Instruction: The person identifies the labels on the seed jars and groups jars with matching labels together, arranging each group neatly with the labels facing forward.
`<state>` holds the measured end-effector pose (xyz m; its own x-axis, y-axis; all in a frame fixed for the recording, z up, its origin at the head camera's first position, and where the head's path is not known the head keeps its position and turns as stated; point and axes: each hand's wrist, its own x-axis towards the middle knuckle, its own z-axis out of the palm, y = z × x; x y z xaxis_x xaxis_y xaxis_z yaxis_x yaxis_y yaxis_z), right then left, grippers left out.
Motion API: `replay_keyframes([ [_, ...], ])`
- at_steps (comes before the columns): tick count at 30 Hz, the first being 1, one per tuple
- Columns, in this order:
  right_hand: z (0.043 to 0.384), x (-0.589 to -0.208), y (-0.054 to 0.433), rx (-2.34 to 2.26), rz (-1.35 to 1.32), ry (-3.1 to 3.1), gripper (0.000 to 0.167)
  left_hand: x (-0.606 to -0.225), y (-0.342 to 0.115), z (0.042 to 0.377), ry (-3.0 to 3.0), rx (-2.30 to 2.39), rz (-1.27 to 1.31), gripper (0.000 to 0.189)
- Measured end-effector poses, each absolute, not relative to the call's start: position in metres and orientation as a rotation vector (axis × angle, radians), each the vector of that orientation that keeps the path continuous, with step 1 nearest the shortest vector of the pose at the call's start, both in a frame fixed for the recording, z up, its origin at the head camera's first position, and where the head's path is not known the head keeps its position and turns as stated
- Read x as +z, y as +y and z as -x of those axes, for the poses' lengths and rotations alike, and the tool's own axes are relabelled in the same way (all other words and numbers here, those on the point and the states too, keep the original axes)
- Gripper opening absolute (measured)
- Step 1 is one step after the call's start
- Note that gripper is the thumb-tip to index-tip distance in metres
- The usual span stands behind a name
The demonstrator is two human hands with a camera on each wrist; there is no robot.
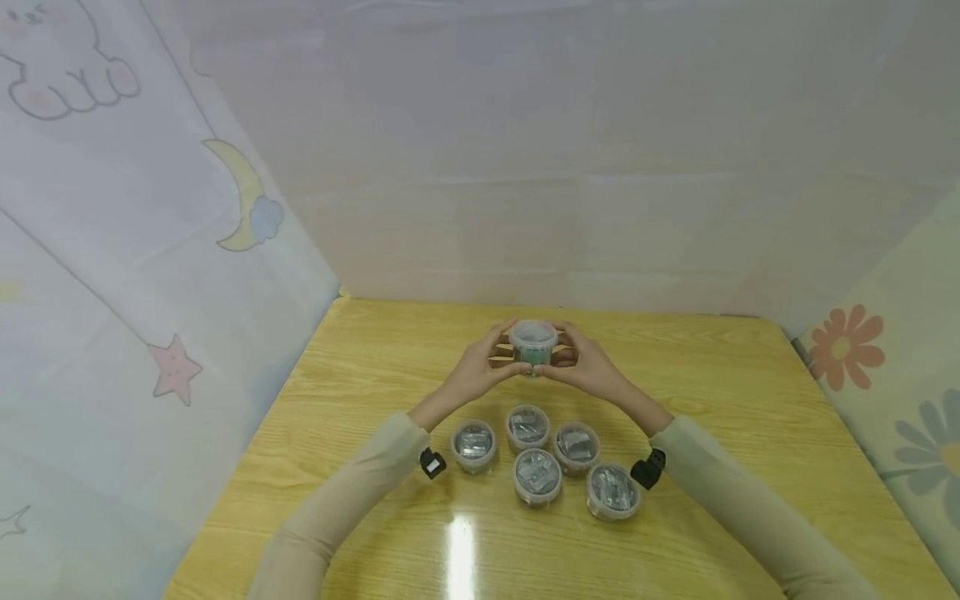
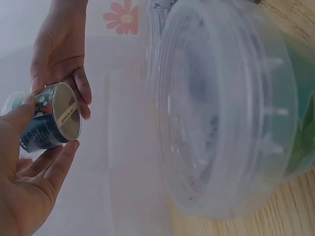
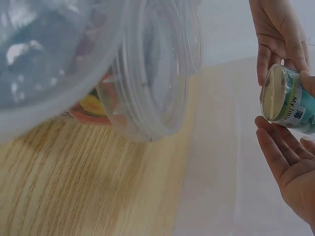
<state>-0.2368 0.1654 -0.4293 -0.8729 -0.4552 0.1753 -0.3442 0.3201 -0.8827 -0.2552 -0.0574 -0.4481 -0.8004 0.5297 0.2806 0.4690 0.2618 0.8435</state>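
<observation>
A small clear plastic tub with a translucent lid and a green label is held up over the far part of the table. My left hand grips it from the left and my right hand from the right. Both thumbs lie on the near side, with fingers around the sides. In the left wrist view, the tub shows its pale round base with a printed strip. Seen from the right wrist, the tub's label reads "My little".
Several similar lidded tubs stand on the wooden table between the forearms: one at left, one at front right, others between. One tub looms close in the left wrist view. Patterned white sheets hang behind and beside the table.
</observation>
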Motion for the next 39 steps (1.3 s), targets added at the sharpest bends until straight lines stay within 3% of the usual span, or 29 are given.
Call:
replay_keyframes([
  [6,0.225,-0.412,0.160,-1.567,0.764,2.468,0.073,-0.438,-0.061,0.250,2.423,1.600,-0.971,0.075],
  [13,0.243,-0.440,0.172,-1.575,0.879,2.395,0.073,-0.413,-0.069,0.237,2.379,1.564,-1.003,0.071],
  [24,0.237,-0.437,0.174,-1.596,0.889,2.288,0.078,-0.409,-0.071,0.237,2.303,1.516,-1.000,0.070],
  [39,0.223,-0.419,0.164,-1.646,0.753,2.457,0.076,-0.450,-0.054,0.251,2.311,1.740,-0.858,0.075],
])
